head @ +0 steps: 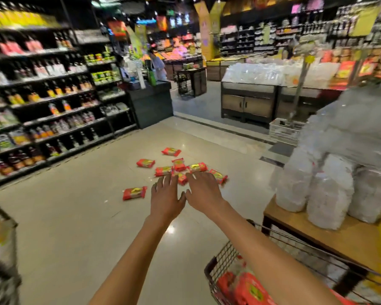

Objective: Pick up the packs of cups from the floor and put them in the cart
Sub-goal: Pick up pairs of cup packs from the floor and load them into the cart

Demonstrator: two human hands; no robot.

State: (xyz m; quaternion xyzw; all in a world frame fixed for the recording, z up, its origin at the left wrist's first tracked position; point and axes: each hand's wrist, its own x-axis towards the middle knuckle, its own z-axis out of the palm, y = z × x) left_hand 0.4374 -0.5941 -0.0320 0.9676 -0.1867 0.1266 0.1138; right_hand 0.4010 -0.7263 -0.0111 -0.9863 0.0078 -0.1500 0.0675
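Both hands empty, fingers spread: left hand, right hand, side by side. Red packs of cups scattered on floor beyond fingertips. Cart back under right forearm, some packs inside. Packs look light, crinkly, slippery; take across middle.

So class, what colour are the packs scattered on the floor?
Red with yellow-green labels, seen in the head view.

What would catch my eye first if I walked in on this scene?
Most likely the red packs scattered on the shiny floor in the middle of the aisle. Just in front of them two bare hands reach out side by side, the left hand and the right hand, both open and holding nothing. At the lower right, a wire cart already holds some red packs.
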